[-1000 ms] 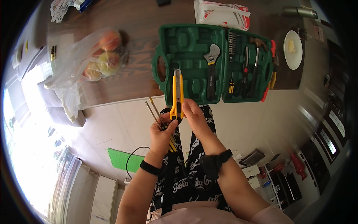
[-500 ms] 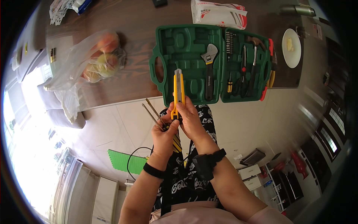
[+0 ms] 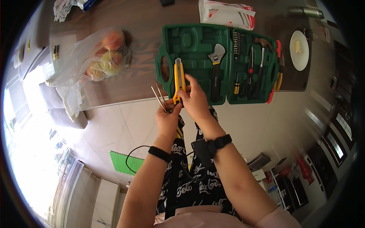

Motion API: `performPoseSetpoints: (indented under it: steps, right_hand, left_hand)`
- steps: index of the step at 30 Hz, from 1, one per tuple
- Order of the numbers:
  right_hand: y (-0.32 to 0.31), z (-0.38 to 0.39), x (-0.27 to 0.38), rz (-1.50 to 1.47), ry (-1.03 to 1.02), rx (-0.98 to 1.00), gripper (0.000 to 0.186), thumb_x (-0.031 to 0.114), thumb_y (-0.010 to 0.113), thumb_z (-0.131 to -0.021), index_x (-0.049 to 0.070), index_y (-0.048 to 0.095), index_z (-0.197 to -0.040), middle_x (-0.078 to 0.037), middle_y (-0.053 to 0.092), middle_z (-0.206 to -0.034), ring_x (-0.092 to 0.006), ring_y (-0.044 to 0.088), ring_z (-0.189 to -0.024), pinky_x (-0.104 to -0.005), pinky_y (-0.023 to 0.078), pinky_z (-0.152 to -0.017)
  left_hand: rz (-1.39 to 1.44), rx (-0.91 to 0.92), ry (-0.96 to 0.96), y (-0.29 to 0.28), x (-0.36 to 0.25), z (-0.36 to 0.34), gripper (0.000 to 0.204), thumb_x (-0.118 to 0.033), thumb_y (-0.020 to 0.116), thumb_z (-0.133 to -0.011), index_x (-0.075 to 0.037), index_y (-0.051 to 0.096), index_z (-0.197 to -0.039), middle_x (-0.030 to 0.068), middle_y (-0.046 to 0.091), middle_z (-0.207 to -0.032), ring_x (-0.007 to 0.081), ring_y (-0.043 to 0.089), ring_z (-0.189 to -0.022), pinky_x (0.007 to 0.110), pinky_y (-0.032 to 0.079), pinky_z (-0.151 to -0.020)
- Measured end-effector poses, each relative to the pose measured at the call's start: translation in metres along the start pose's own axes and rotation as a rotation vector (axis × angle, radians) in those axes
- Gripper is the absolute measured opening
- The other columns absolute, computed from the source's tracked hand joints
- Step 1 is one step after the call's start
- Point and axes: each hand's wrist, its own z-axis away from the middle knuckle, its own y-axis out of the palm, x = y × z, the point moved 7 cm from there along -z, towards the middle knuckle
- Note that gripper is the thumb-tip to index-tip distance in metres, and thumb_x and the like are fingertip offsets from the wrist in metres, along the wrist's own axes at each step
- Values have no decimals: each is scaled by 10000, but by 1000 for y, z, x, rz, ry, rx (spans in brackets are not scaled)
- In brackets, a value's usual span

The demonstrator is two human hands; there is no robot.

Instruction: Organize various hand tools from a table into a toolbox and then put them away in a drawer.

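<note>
My left hand, closed around several screwdrivers with their metal shafts pointing forward, also pinches the lower end of a yellow utility knife. My right hand grips the knife's right side, thumb on its body. The knife points forward over the left half of an open green tool case. That half holds an adjustable wrench; the right half holds a hammer, pliers, a small yellow-black screwdriver and a row of bits.
On the dark wooden table are a plastic bag of fruit, a white-and-red soft pack, a white plate and a steel flask. A green mat lies on the pale floor beside my legs.
Both hands, the utility knife and the screwdrivers have moved forward, nearer the case. My right hand's fingers now reach farther up along the knife's side.
</note>
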Motion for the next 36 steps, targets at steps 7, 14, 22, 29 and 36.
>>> performPoseSetpoints:
  steps: [7, 14, 22, 29, 36]
  right_hand:
    - [-1, 0, 8, 155, 16, 12, 524, 127, 646, -829, 109, 384, -1282, -198, 553, -1018, -342, 634, -820, -414, 514, -712]
    - [-4, -11, -1, 75, -8, -55, 427, 148, 672, -807, 54, 492, -1183, -138, 597, -864, -302, 632, -749, -392, 504, -675]
    - [-8, -10, -3, 174, 77, -68, 420, 147, 716, -762, 42, 528, -1123, -110, 605, -774, -276, 618, -697, -387, 498, -638]
    - [-8, -1, -9, 68, -78, 41, 539, 76, 748, -711, 71, 505, -1191, -89, 538, -840, -239, 572, -710, -350, 496, -646]
    - [-6, 0, -8, 126, -132, 24, 576, 71, 745, -711, 88, 484, -1225, -85, 507, -842, -235, 554, -718, -352, 491, -653]
  left_hand:
    - [-56, -125, 6, -7, -3, -9, 259, -106, 748, -765, 14, 590, -932, 38, 612, -729, 114, 584, -645, 244, 457, -596]
    - [-258, -136, 168, -9, 5, -20, 387, -180, 824, -657, -36, 580, -920, 64, 562, -845, 164, 547, -718, 297, 468, -641]
    - [-342, -163, 151, -12, 4, -19, 403, -185, 834, -643, -46, 543, -885, 54, 529, -815, 159, 496, -675, 313, 449, -624]
    - [-294, -130, 79, -8, -6, -13, 438, -152, 835, -645, -44, 521, -930, -2, 509, -768, 112, 454, -658, 275, 416, -599]
    - [-328, -123, 257, -9, -5, -19, 533, -133, 860, -620, -48, 489, -992, 63, 571, -863, 143, 531, -687, 288, 461, -618]
